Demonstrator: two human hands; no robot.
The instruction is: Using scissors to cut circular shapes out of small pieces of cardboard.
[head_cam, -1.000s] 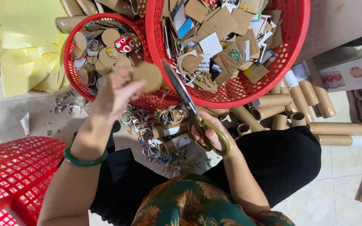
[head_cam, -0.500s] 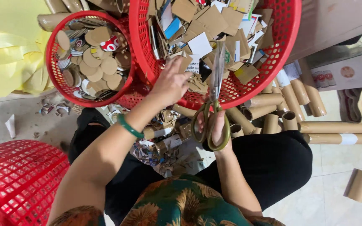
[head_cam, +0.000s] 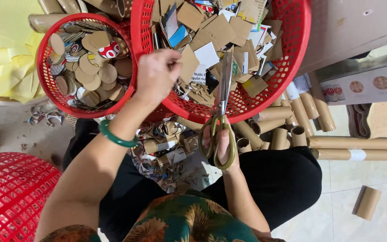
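The right hand (head_cam: 222, 144) is closed through the green loops of a pair of scissors (head_cam: 221, 117), fingers threaded in the handles. The scissors' long axis runs almost straight away from the person, blades together and tips pointing up over the rim into the large red basket (head_cam: 292, 58), above the heap of cardboard scraps (head_cam: 216, 31). The left hand (head_cam: 155, 76), a green bangle (head_cam: 115, 139) on its wrist, reaches into the same basket with its fingertips pinched on a brown cardboard piece (head_cam: 188, 62). Just left, touching that basket, a small red basket (head_cam: 45, 85) holds cut cardboard discs (head_cam: 97, 71). Cardboard tubes (head_cam: 354, 143) lie on the floor to the right.
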